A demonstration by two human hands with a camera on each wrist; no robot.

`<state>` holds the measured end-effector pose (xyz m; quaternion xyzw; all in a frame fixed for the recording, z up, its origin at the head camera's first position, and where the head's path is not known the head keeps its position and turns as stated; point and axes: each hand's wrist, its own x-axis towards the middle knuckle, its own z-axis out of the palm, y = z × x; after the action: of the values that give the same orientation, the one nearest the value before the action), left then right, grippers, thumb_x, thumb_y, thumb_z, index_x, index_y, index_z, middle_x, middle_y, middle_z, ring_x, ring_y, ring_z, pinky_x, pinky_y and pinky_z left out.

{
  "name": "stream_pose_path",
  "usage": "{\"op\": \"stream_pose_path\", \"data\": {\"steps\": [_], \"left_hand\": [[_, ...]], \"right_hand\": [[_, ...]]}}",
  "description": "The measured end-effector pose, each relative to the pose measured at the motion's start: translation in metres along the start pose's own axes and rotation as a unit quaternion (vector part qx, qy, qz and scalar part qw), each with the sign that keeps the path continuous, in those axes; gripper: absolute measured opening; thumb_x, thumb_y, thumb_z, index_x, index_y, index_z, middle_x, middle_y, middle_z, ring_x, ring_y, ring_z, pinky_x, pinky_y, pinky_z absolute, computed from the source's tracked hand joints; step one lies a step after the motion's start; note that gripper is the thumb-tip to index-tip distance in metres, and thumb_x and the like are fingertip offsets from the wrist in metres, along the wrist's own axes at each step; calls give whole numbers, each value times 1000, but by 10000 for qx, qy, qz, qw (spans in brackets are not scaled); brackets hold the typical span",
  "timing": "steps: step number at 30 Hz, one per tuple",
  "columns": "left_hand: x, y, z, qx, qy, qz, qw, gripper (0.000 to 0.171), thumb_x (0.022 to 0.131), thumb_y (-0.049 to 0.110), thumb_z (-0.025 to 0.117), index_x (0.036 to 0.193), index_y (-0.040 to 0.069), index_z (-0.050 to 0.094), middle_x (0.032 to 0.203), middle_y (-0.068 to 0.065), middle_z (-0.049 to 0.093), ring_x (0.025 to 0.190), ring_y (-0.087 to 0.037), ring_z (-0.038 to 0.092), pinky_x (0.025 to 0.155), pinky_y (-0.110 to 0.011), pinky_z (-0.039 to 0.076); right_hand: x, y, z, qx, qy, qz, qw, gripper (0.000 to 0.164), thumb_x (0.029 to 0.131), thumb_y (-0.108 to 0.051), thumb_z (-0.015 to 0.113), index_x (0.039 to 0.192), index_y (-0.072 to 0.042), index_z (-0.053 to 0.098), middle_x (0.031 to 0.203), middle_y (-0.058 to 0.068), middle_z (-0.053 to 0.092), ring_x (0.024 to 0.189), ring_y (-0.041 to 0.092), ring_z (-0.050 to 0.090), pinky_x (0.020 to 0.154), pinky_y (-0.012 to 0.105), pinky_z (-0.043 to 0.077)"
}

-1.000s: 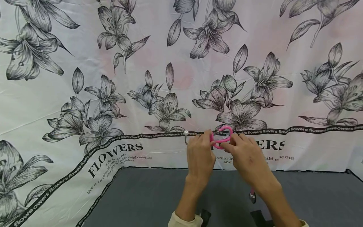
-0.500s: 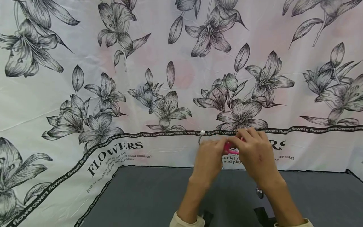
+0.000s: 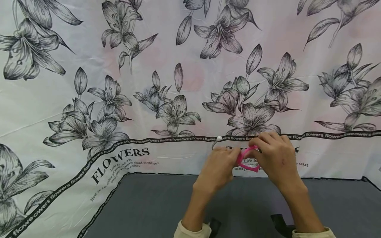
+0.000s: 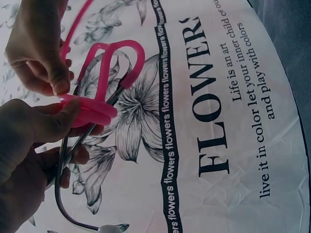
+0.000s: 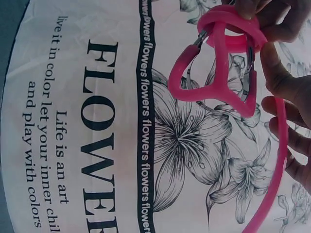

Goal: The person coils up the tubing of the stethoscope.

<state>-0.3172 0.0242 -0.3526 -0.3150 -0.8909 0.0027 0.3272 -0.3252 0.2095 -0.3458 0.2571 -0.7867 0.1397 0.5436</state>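
Note:
A stethoscope (image 3: 241,159) with pink tubing is held between both hands above the cloth. My left hand (image 3: 217,170) grips its metal ear tubes and coiled pink tubing; a white ear tip (image 3: 219,138) sticks out past the knuckles. In the left wrist view, the pink tubing (image 4: 90,114) wraps around the metal tubes beneath the left thumb. My right hand (image 3: 276,160) pinches the coil, and a length of tubing trails past its fingers in the right wrist view. There, the forked pink part (image 5: 221,58) faces the camera. The chest piece is out of sight.
A white cloth (image 3: 166,158) printed with lilies and a black lettered band spreads behind the hands. Its near edge borders a dark grey surface (image 3: 148,201). Black straps (image 3: 281,224) show at the sleeve cuffs (image 3: 191,230).
Both hands have shifted right with the stethoscope. The open pink loop has been drawn in, hidden, then partly shown again between the hands. The chest piece that hung below the right hand is no longer visible.

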Motion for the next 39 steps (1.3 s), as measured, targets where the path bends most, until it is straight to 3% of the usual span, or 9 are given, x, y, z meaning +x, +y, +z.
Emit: {"op": "stream_pose_path", "data": {"steps": [7, 10, 14, 18, 22, 26, 30, 33, 39], "left_hand": [[-2, -4, -2, -464, -12, 149, 9988, 22, 93, 25, 80, 101, 16, 61, 82, 8, 72, 83, -12, 69, 90, -29, 52], [-2, -5, -4, -838, -25, 228, 9962, 21, 94, 26, 78, 105, 16, 62, 89, 9, 75, 86, -10, 70, 88, -28, 52], [-2, -8, -7, -1341, -16, 303, 9905, 19, 96, 26, 75, 108, 17, 63, 105, 10, 78, 97, -8, 72, 100, -28, 51], [-2, -9, -9, -1737, -4, 378, 9841, 22, 97, 26, 73, 114, 16, 64, 113, 9, 78, 100, -7, 72, 108, -30, 50], [-3, -10, -12, -1925, -32, 443, 9803, 25, 97, 27, 73, 116, 14, 64, 113, 6, 78, 93, -7, 70, 101, -29, 52], [-3, -11, -11, -2484, 171, 546, 9670, 23, 97, 21, 74, 115, 10, 65, 110, 1, 78, 87, -8, 66, 87, -18, 51], [-1, -13, -8, -3076, 535, 675, 9476, 20, 96, 14, 74, 112, 5, 67, 100, -3, 75, 79, -8, 58, 73, -9, 42], [-2, -13, -7, -3328, 745, 646, 9378, 21, 95, 10, 75, 114, 4, 68, 96, -5, 74, 76, -8, 56, 71, -9, 41], [-5, -15, -9, -3525, 933, 434, 9301, 31, 95, 8, 74, 125, 4, 66, 98, -5, 74, 78, -9, 57, 76, -11, 44]], "right_hand": [[-1, 6, 1, 143, -56, 126, 9998, 25, 69, -6, 94, 91, -4, 82, 90, 14, 79, 87, 34, 67, 70, 45, 44], [-2, 11, -1, 340, -92, 294, 9989, 25, 69, -5, 94, 92, -5, 83, 90, 13, 80, 87, 32, 69, 71, 45, 47], [-3, 16, -5, 922, -145, 646, 9935, 26, 68, -1, 93, 92, -6, 82, 86, 11, 80, 79, 26, 68, 67, 30, 47], [-4, 21, -9, 1565, -199, 921, 9832, 23, 70, 2, 91, 88, -5, 81, 84, 9, 80, 75, 3, 62, 60, 14, 38], [-6, 26, -8, 2082, -241, 1043, 9722, 24, 70, 8, 89, 88, -4, 80, 83, 11, 79, 81, -17, 57, 63, 10, 43], [-8, 28, -8, 2463, -295, 1216, 9611, 22, 73, 10, 87, 89, -5, 80, 83, 10, 79, 79, -14, 61, 62, 12, 48], [-8, 31, -8, 2666, -505, 1505, 9506, 16, 80, 4, 85, 91, -7, 81, 85, -12, 77, 75, -7, 63, 59, 14, 48], [-8, 33, -9, 2850, -788, 1747, 9392, 11, 86, -1, 83, 94, -8, 81, 88, -26, 72, 79, -6, 63, 63, 14, 50], [-10, 34, -7, 3182, -1209, 1973, 9193, 12, 93, -2, 76, 104, -2, 80, 91, -28, 73, 87, -9, 67, 73, 12, 54]]}}
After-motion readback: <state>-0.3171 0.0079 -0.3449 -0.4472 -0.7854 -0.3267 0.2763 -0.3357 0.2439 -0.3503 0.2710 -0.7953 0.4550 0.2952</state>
